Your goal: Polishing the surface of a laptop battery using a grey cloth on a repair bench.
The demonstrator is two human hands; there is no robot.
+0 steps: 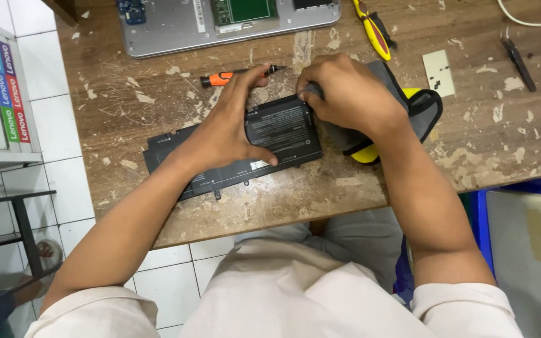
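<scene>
A long flat black laptop battery (283, 128) lies on the worn wooden table (320, 188). My left hand (223, 128) rests spread on the battery's middle, holding it down, thumb along its near edge. My right hand (345, 94) is closed on a grey cloth (352, 139) and presses it against the battery's far right corner. The cloth, grey with a yellow inside, trails to the right under my wrist.
An orange-and-black screwdriver (220, 78) lies just beyond my left fingers. An open silver laptop base (220, 25) sits at the table's far edge. Yellow-handled pliers (374, 31), a white card (438, 72) and black tweezers (520, 59) lie to the right. A blue bin (521, 244) stands below right.
</scene>
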